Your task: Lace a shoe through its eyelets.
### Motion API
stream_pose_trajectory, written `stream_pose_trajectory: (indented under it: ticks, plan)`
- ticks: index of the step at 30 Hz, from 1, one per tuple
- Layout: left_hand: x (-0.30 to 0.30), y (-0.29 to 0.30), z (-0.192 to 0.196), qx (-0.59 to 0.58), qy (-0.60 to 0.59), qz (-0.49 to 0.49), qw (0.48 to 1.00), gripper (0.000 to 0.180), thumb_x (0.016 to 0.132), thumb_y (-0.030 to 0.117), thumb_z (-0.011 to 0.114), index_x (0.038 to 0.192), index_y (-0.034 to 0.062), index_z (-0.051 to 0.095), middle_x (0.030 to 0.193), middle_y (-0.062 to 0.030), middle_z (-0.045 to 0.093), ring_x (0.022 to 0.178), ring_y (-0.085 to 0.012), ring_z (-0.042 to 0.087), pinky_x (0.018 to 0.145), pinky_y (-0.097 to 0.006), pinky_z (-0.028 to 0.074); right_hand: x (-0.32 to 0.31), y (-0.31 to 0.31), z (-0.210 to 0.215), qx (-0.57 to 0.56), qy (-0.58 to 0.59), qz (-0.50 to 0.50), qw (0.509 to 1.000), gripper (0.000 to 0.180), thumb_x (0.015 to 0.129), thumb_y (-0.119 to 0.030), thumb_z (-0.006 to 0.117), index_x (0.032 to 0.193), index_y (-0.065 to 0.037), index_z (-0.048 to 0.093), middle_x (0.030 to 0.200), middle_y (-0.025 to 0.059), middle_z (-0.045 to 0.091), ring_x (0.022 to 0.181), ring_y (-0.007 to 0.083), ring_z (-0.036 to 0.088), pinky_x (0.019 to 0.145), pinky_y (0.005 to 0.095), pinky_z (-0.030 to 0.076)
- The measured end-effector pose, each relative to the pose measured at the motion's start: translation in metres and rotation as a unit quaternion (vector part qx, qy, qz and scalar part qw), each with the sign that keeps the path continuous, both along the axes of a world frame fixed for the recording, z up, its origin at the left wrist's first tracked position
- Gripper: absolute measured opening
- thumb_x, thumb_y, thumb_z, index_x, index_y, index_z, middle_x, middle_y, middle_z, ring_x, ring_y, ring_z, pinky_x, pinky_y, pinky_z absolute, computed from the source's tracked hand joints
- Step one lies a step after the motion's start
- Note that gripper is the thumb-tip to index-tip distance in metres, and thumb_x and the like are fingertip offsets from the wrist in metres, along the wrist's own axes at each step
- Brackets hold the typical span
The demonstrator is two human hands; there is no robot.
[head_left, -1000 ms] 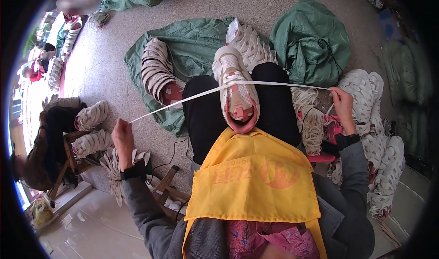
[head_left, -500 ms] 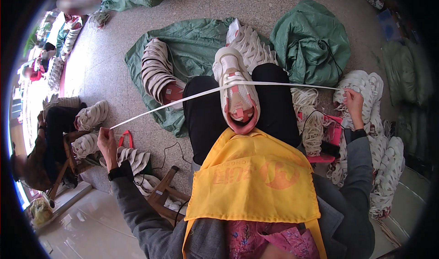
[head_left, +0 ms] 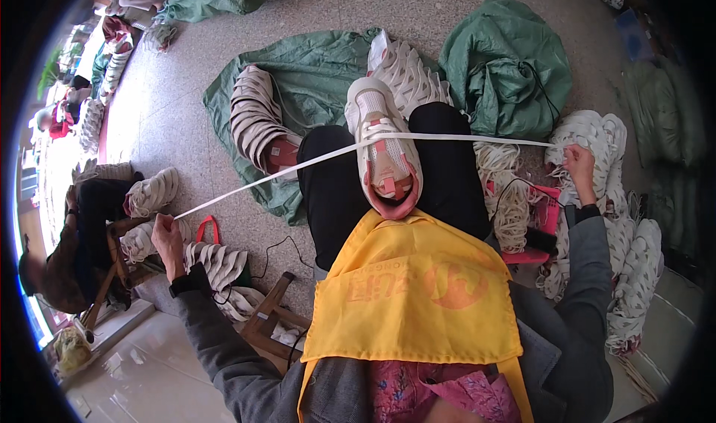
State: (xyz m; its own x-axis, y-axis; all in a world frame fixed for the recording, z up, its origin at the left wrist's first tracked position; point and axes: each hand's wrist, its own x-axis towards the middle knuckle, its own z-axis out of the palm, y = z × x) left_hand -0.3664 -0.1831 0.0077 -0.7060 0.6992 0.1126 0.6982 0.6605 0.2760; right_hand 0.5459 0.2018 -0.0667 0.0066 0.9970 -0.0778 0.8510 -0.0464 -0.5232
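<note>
Since the earlier frame my left hand (head_left: pixel 168 238) has drawn farther out and down, stretching the flat white lace (head_left: pixel 298 167) longer. Both fists pinch its ends, my right hand (head_left: pixel 580 167) too, the lace threaded through the white-and-pink sneaker (head_left: pixel 384 148) on my lap.

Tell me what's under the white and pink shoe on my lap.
The shoe rests between two knees in black trousers, just above a yellow apron. A white lace runs through it to each hand. Its sole and whatever lies directly beneath are covered.
</note>
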Motion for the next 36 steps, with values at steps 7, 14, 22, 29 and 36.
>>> stream_pose_trajectory:
  ticks: [7,14,22,29,36]
  plan:
    - [0.005,0.011,-0.002,0.017,0.039,-0.035,0.998,0.012,0.084,0.004,0.069,0.09,-0.0005,0.061,0.079,-0.0146,0.066,0.075,-0.0346,0.064,0.074,-0.044,0.05,-0.025,-0.009,-0.006,-0.052,0.027,0.009,0.998,0.015,0.095,-0.011,0.064,0.089,0.002,0.069,0.068,0.0074,0.067,0.053,0.0127,0.064,0.048,0.0289,0.052]
    - [0.046,0.079,0.039,0.028,-0.039,-0.13,0.99,0.009,0.085,0.005,0.068,0.091,-0.0013,0.064,0.076,-0.0134,0.067,0.068,-0.021,0.064,0.066,-0.035,0.05,-0.116,0.004,-0.003,-0.202,0.079,0.095,0.972,0.02,0.097,-0.015,0.064,0.086,0.001,0.069,0.066,0.0053,0.066,0.052,0.0115,0.062,0.046,0.0268,0.05]
    - [0.059,0.073,0.07,0.14,-0.03,-0.061,0.988,0.008,0.091,0.01,0.068,0.093,0.0031,0.068,0.076,-0.0067,0.068,0.069,-0.0133,0.061,0.065,-0.031,0.05,-0.129,0.02,0.077,0.048,0.514,-0.08,0.853,0.022,0.101,-0.015,0.063,0.112,0.003,0.07,0.094,0.0072,0.071,0.077,0.0105,0.066,0.073,0.0246,0.056]
    - [0.233,0.098,0.011,0.046,-0.582,-0.105,0.805,0.014,0.085,0.001,0.074,0.083,0.0049,0.061,0.076,-0.0016,0.066,0.069,-0.0072,0.061,0.064,-0.023,0.048,-0.25,-0.076,0.082,-0.245,0.449,0.123,0.851,0.028,0.102,-0.012,0.06,0.122,0.006,0.065,0.103,0.0114,0.071,0.087,0.0147,0.07,0.081,0.0276,0.06]
    - [0.27,0.138,0.038,0.106,-0.596,-0.138,0.784,0.014,0.09,0.002,0.073,0.087,0.0038,0.06,0.085,-0.0054,0.071,0.074,-0.0085,0.065,0.07,-0.023,0.052,-0.341,-0.087,0.097,-0.046,0.263,0.356,0.895,0.017,0.099,-0.005,0.059,0.108,0.001,0.073,0.085,0.0038,0.056,0.073,0.0094,0.059,0.06,0.0235,0.052]
